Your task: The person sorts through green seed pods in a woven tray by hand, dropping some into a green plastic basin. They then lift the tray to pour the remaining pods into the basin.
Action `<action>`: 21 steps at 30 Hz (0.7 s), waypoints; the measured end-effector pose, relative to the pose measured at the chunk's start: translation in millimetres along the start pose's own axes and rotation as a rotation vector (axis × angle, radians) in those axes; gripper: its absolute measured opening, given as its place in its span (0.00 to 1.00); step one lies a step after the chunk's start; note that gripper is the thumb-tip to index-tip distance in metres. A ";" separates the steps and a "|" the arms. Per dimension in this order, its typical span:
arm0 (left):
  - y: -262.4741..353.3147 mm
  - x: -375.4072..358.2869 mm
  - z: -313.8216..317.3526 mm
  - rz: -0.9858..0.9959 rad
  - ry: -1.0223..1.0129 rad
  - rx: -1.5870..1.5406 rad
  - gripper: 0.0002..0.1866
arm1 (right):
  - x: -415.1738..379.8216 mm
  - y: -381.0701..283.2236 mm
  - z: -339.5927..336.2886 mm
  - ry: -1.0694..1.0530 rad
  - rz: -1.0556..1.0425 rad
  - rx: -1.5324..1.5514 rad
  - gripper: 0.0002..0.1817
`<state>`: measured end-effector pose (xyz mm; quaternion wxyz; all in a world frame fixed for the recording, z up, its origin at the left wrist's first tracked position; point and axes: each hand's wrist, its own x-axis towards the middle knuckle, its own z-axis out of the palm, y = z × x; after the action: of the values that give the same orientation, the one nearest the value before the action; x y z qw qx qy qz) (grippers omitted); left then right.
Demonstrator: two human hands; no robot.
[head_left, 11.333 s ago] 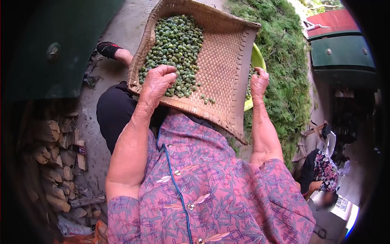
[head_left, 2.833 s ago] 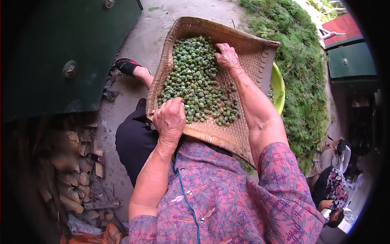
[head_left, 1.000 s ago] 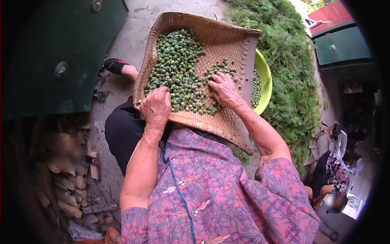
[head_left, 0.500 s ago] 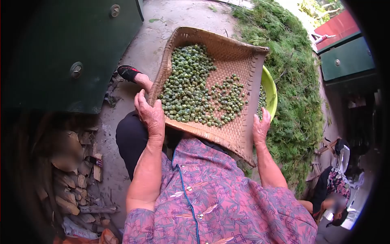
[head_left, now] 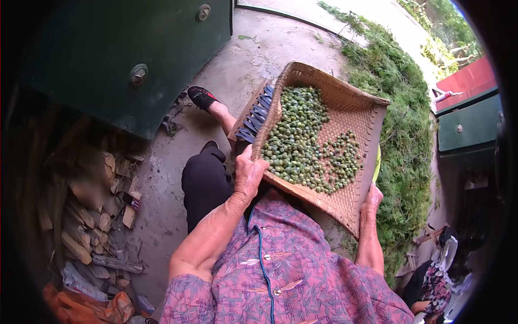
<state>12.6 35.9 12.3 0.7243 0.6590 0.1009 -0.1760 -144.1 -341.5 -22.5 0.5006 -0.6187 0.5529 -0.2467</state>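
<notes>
A woven winnowing basket (head_left: 353,116) is held up in front of me, tilted. Small round green fruits (head_left: 297,143) fill its left half, and a smaller patch of them lies toward its right. My left hand (head_left: 249,174) is closed around the near left corner of the rim. At the basket's right edge, my right hand (head_left: 371,201) grips the flat side strip, with its fingertips partly hidden. Behind that edge a sliver of a yellow-green basin (head_left: 377,162) shows; the rest is covered by the basket.
Cut green branches (head_left: 404,146) are heaped along the right. Left of the basket is a stool with dark strips (head_left: 256,116). Split firewood (head_left: 89,237) is piled at lower left, below a dark green cabinet (head_left: 124,43). Another person (head_left: 434,286) is at lower right.
The view has shifted, so the basket appears farther right and lower. It now covers most of the basin. My right hand has closed on its edge, and the strip-topped stool has come into view.
</notes>
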 end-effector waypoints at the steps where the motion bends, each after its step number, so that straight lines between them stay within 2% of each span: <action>1: -5.7 -0.6 5.8 -0.019 -0.032 0.095 0.22 | 5.3 3.9 -15.2 0.001 -0.034 0.020 0.13; 2: -10.6 -3.1 15.3 0.018 -0.054 0.032 0.22 | 8.7 8.3 -30.6 0.002 -0.067 0.039 0.13; 4: -9.2 -7.4 29.4 0.101 -0.081 0.110 0.16 | 6.3 6.4 -51.5 0.025 -0.082 0.087 0.14; 6: -12.1 -6.0 39.8 0.095 -0.105 0.139 0.16 | 6.8 3.6 -71.2 0.106 -0.072 -0.005 0.14; 10: -21.5 -2.7 42.0 0.064 -0.125 0.136 0.16 | 2.9 8.8 -80.6 0.021 -0.147 0.078 0.15; 12: -23.7 -1.5 36.6 0.065 -0.121 0.136 0.16 | 2.6 9.7 -66.5 0.075 -0.126 0.030 0.15; 14: -23.9 3.5 32.8 0.090 -0.092 -0.004 0.17 | -0.3 1.6 -49.0 0.075 -0.097 0.071 0.14; 16: -17.3 8.7 22.5 0.074 -0.070 -0.013 0.19 | -0.6 -9.7 -29.6 0.041 -0.090 0.042 0.13; 18: -3.9 9.0 10.7 0.013 -0.045 -0.152 0.20 | 23.5 3.6 -8.1 0.032 -0.112 -0.039 0.13; 21: 7.2 16.4 -9.3 0.044 0.027 -0.205 0.24 | 8.9 -15.5 43.9 -0.010 -0.079 0.133 0.12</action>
<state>31.2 43.6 11.6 0.7902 0.5858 0.1135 -0.1399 -97.3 -336.4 -27.5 0.5332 -0.6066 0.5079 -0.2995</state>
